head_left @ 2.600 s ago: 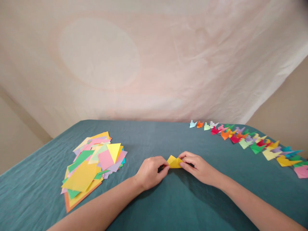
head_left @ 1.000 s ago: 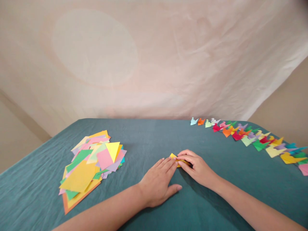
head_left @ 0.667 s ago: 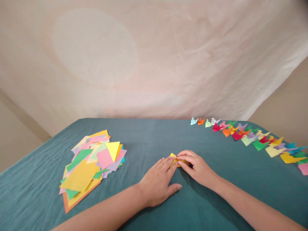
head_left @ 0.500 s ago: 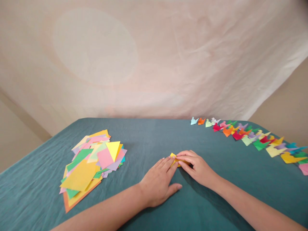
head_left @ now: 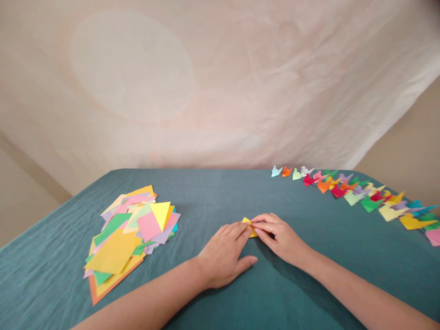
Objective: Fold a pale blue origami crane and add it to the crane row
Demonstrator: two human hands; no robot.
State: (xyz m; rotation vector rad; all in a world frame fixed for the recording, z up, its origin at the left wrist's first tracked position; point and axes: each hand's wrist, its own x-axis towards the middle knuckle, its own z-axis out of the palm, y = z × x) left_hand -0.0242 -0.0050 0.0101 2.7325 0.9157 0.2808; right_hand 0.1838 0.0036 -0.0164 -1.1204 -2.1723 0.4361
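Observation:
A small folded yellow paper (head_left: 248,224) lies on the teal cloth-covered table (head_left: 213,197), mostly covered by my hands. My left hand (head_left: 225,254) lies flat with fingers stretched out, its fingertips pressing on the paper's left part. My right hand (head_left: 280,238) has its fingers curled and pressed down on the paper's right part, pinning it to the cloth.
A loose pile of coloured paper squares (head_left: 129,233) lies at the left of the table. A curved row of several small folded paper birds (head_left: 354,195) runs along the back right edge. A pale draped sheet (head_left: 220,82) hangs behind the table.
My left hand went from pinching the raised yellow paper to lying flat on it. The paper is now pressed down between both hands. Over the last second little has moved.

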